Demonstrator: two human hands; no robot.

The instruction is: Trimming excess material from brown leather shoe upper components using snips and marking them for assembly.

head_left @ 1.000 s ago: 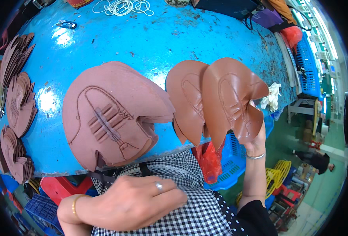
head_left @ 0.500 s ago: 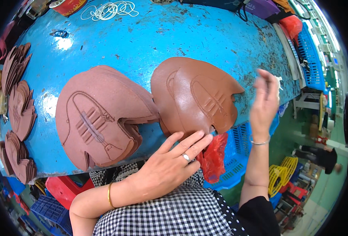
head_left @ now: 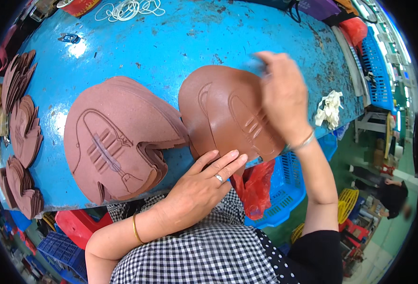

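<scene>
Two overlapping brown leather shoe-upper pieces (head_left: 221, 106), smooth side up and marked with stitched lines and slots, lie at the table's near edge. My left hand (head_left: 197, 189) rests on their near edge with fingers stretched out flat. Over their right side is my right hand (head_left: 284, 92), smeared by motion; a dark bluish blur shows at its fingertips, and I cannot make out whether it holds anything. To the left, touching or nearly touching the leather, sits a thick stack of similar uppers (head_left: 124, 109), rough pinkish-brown side up.
Several smaller stacks of cut pieces (head_left: 25, 135) line the left edge of the blue table (head_left: 171, 45). White cord (head_left: 128, 10) lies at the back, and a white scrap heap (head_left: 329, 110) at the right. Below the near edge are a red plastic bag (head_left: 256, 189) and a blue basket (head_left: 284, 199).
My right hand has swung left from beside the leather to over its right part, uncovering the white scraps. My left hand has shifted slightly left, still flat on the near edge.
</scene>
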